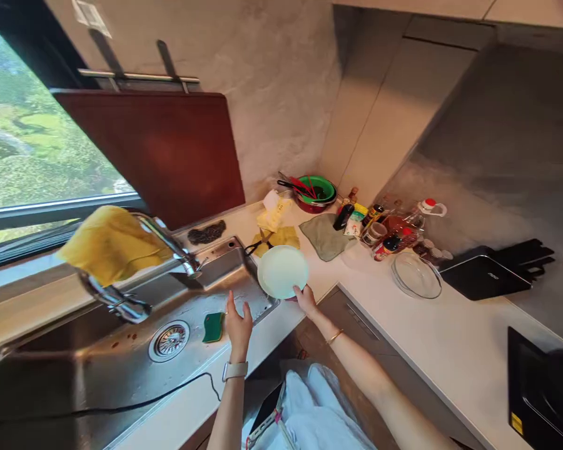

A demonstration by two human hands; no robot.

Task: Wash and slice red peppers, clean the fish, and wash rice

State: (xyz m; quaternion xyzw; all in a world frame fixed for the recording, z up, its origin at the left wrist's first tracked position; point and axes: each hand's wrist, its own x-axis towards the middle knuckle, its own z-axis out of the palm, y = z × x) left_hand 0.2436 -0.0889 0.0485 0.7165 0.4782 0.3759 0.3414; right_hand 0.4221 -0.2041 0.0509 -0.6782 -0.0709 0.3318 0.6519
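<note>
A pale round plate (283,272) is gripped at its near right rim by my right hand (304,299), which holds it over the corner of the sink and the counter edge. My left hand (239,320) hovers above the sink with thumb and fingers apart and nothing in it. Close beside that hand, a green sponge (213,327) lies on the bottom of the steel sink (122,381). Black-handled scissors (259,243) rest on a yellow cloth (284,237) just behind the plate.
The faucet (136,310), draped with a yellow cloth (110,244), stands at the left. Stacked bowls (326,187), a grey-green cloth (325,236), several bottles (388,247) and a glass bowl (417,278) line the back counter. A black cord (136,406) crosses the sink.
</note>
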